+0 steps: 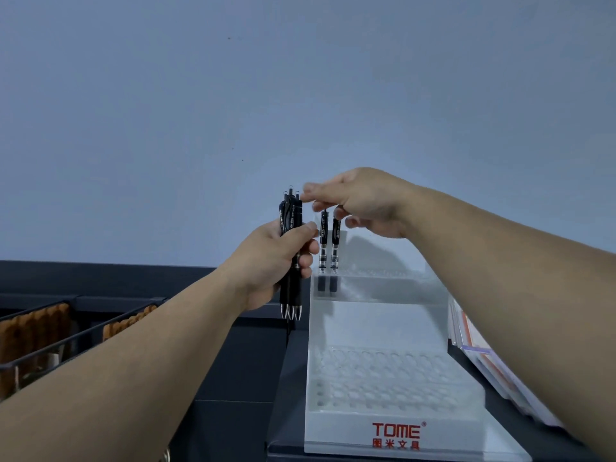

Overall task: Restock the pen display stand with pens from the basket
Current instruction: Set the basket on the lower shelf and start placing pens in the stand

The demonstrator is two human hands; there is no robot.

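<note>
The white frosted-plastic pen display stand [376, 323], stepped in two tiers and marked with a red "TOME" logo on its front lip, sits at the near right part of the dark grey worktop [233, 428], its front right corner hidden behind the right forearm. Rows of round holes cover the lower tier. At the left end of the upper tier two black click pens [323, 241] stand upright side by side, their tips sunk into holes and blurred behind the frosted plastic. Just left of the stand's upper left corner, the left hand [270, 261] grips a bundle of black pens with silver tips [290, 215] upright, fingers and thumb wrapped round the barrels, which hides the middle of the bundle, so the number of pens cannot be counted. The right hand [366, 201] hangs over the two standing pens; its fingers [311, 188] are smeared by motion and reach towards the top of the bundle, and whether they pinch anything cannot be told. At the worktop's far left edge are black wire-framed bins with brown contents [36, 331], too soft to identify and partly covered by the left forearm. Right of the stand lies a slanted stack of clear plastic sleeves with orange edges [490, 358], cut off by the right arm. A plain blue-grey wall [300, 78] rises behind.
</note>
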